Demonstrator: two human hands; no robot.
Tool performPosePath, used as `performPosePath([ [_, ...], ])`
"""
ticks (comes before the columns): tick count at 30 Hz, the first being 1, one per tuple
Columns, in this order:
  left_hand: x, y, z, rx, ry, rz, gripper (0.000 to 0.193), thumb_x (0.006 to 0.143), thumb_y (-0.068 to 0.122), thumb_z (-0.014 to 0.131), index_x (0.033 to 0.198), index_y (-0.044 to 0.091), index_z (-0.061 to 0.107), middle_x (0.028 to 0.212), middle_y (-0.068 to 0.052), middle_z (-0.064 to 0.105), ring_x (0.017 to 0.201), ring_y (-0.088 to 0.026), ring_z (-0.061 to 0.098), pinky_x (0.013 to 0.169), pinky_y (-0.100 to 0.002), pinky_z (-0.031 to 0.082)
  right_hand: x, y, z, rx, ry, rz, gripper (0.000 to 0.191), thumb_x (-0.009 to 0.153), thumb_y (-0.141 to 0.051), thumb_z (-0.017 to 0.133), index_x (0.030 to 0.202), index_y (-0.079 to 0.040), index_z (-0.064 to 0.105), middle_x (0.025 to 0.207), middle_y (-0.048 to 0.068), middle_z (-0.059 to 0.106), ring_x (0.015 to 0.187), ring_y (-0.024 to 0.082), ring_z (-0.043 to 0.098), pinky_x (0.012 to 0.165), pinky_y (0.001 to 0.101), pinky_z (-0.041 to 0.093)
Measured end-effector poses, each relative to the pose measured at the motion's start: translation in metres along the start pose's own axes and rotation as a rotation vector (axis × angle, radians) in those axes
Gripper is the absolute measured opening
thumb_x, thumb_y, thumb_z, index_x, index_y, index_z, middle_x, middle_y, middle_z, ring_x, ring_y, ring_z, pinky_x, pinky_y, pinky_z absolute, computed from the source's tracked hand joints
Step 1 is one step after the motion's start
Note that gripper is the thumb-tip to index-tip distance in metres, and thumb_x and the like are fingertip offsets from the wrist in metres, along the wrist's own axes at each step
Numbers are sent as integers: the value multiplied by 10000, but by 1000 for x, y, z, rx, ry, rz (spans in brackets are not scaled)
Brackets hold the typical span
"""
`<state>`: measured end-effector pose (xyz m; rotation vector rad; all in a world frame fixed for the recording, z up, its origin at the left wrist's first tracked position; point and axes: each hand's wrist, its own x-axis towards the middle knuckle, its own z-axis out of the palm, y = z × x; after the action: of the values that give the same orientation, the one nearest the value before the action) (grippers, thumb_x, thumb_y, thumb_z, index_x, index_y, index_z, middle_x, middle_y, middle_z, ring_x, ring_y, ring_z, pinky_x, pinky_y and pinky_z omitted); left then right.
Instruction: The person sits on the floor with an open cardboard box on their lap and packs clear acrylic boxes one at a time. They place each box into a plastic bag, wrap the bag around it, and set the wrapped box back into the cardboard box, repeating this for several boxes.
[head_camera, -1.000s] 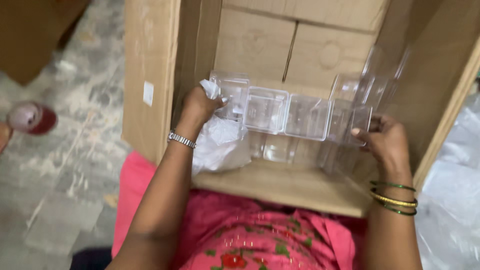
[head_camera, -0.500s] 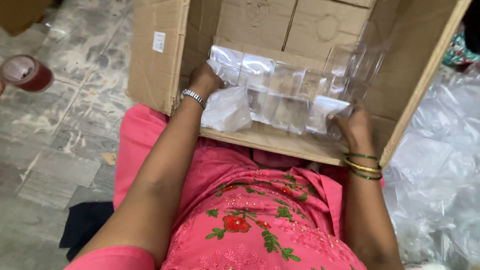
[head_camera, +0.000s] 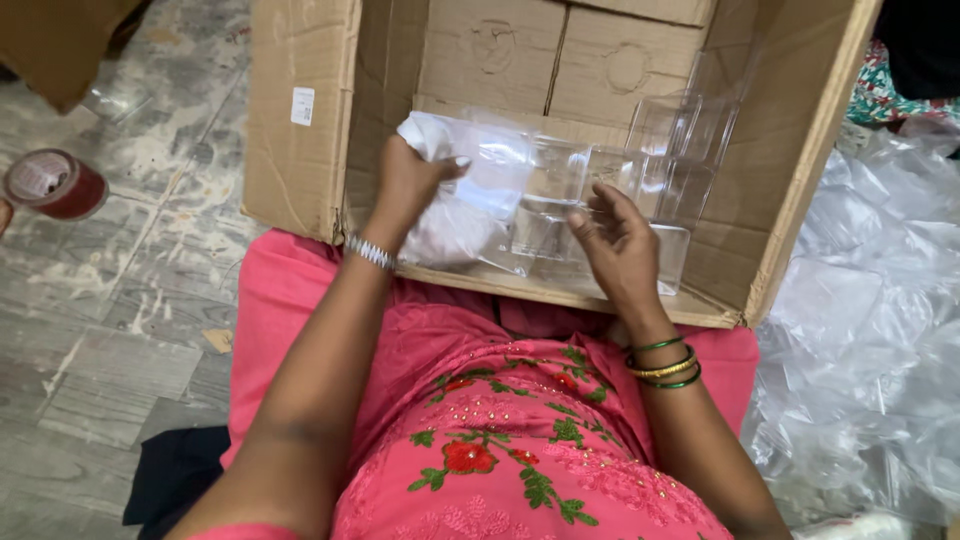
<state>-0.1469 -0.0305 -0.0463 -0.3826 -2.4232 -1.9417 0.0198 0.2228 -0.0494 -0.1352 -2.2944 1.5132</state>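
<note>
Indoors, on grey stone floor (head_camera: 120, 300), left fingers (head_camera: 440, 168) clutch plastic trays (head_camera: 560, 200); right fingers (head_camera: 600, 215) spread.

Cardboard box (head_camera: 300, 190): plain brown, with a small white label on the outer flap. Plastic trays (head_camera: 640, 190) inside: clear, colourless. Bag (head_camera: 450, 220) at the left hand (head_camera: 400, 190): translucent white. Garment (head_camera: 500, 450): pink, embroidered with red flowers and green leaves. Bracelet (head_camera: 370, 252) on left wrist: silver. Bangles (head_camera: 665, 365) on right wrist: green and gold. Tape roll (head_camera: 55, 185): dark red. Floor (head_camera: 120, 300): mottled grey stone. Plastic sheeting (head_camera: 870, 350): clear.
</note>
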Motion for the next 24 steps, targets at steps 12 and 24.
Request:
performPosePath([
  [12, -81, 88, 7, -302, -276, -14, 305, 963, 246, 765, 1060, -42, 754, 949, -105, 784, 843, -214, 690, 708, -340, 521, -22, -77, -37, 902, -154, 195, 562, 1010, -136, 623, 1525, -66, 408, 1325, 155, 624, 1118, 294, 681, 885, 441, 616],
  [24, -122, 101, 35, -835, -575, -197, 567, 912, 367, 707, 1344, 12, 614, 1207, -95, 669, 1130, -193, 636, 988, -376, 557, -71, -99, -28, 511, -172, 94, 866, 944, -39, 717, 1682, -116, 270, 1400, 159, 544, 1145, 212, 585, 958, 327, 544],
])
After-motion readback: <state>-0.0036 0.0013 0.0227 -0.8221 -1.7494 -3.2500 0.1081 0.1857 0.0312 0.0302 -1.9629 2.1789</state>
